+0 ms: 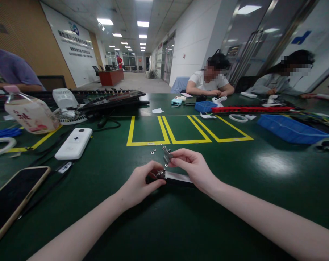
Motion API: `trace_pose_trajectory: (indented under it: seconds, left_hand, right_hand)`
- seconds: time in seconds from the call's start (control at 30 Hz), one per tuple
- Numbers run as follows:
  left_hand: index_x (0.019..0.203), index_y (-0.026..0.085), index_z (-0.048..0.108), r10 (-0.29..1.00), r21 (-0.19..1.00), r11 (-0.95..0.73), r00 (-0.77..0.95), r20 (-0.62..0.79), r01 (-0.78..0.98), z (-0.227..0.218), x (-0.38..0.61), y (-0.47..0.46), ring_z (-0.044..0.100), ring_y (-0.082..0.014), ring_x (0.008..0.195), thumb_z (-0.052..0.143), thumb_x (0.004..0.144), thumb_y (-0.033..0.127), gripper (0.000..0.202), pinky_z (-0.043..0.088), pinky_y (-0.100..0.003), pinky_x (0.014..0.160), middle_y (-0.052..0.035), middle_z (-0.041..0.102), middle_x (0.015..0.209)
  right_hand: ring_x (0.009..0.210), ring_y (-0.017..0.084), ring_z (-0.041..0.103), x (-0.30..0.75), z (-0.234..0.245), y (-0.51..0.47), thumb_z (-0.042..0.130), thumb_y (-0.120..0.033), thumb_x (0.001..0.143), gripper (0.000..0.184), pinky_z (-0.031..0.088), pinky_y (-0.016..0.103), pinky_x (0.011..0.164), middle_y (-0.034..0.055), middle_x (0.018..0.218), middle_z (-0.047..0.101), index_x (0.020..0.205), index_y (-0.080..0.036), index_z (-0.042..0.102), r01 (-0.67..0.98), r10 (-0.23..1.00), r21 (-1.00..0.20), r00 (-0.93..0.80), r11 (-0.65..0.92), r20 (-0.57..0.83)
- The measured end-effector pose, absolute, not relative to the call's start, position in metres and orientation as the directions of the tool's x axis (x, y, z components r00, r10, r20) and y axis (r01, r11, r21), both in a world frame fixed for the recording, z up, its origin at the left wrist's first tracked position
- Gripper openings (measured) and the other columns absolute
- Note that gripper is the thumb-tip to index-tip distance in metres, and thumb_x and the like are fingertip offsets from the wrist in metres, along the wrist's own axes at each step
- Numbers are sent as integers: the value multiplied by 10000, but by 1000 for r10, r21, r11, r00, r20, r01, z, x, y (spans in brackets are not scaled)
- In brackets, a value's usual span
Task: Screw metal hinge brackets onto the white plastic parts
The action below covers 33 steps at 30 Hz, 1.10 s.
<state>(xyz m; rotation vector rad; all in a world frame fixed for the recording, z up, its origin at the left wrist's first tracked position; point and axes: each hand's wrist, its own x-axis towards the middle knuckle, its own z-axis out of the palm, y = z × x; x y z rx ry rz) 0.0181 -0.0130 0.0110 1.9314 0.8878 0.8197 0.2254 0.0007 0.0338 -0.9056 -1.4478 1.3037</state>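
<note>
My left hand (142, 181) is closed round the left end of a black strip-like piece with a pale top (178, 177). Between that thumb and fingers sits a small shiny metal fitting (161, 174). Just above it, my right hand (193, 165) pinches a small grey metal part (168, 156) by its fingertips. The strip's right end passes under my right hand and is hidden. Several small metal rings, perhaps nuts or washers (152, 153), lie on the green table beyond my fingers.
Yellow tape frames (148, 144) mark the table ahead. On the left are a phone (16, 195), a white power bank (74, 144), a bottle (31, 110) and cables. A blue tray (292, 128) stands at right. Three other people sit around the table.
</note>
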Motion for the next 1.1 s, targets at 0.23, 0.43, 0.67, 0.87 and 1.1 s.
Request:
trace_pose_trajectory:
  seconds: [0.23, 0.43, 0.67, 0.87, 1.1]
  left_hand:
    - [1121, 214, 448, 834, 916, -358, 503, 226, 182, 10, 19, -14, 655, -208, 983, 669, 837, 200, 361, 541, -369, 852, -50, 671, 1062]
    - [1257, 218, 385, 842, 922, -347, 491, 225, 173, 12, 20, -14, 665, -206, 953, 668, 825, 184, 517, 545, -368, 840, -47, 673, 1036]
    - [1391, 228, 316, 837, 893, -393, 487, 250, 218, 12, 21, -14, 636, -174, 821, 661, 838, 194, 653, 526, -320, 736, -25, 637, 950]
    - [1407, 254, 304, 826, 887, -405, 505, 251, 223, 11, 20, -14, 639, -174, 843, 636, 858, 206, 644, 530, -321, 754, -36, 636, 1022]
    - [1415, 238, 300, 824, 878, -420, 502, 264, 228, 8, 19, -13, 628, -173, 820, 620, 869, 226, 633, 526, -316, 745, -48, 634, 1012]
  right_hand:
    - [857, 146, 619, 224, 36, -15, 588, -169, 914, 155, 556, 269, 734, 50, 952, 627, 1012, -191, 705, 308, 737, -689, -460, 656, 495]
    - [877, 136, 615, 224, 32, -18, 504, -133, 963, 225, 562, 242, 712, 54, 1012, 607, 1108, -193, 665, 311, 639, -567, -501, 763, 584]
    - [878, 139, 630, 223, 30, -18, 525, -110, 950, 201, 570, 251, 732, 56, 997, 633, 1069, -186, 668, 319, 528, -422, -488, 849, 695]
    - [932, 169, 638, 224, 34, -16, 563, -92, 929, 218, 562, 310, 795, 63, 1005, 669, 1099, -185, 662, 349, 314, -124, -566, 929, 762]
    - [1074, 212, 619, 232, 33, -9, 574, -111, 938, 241, 555, 364, 922, 82, 1128, 657, 1162, -161, 649, 333, 84, 254, -739, 908, 669]
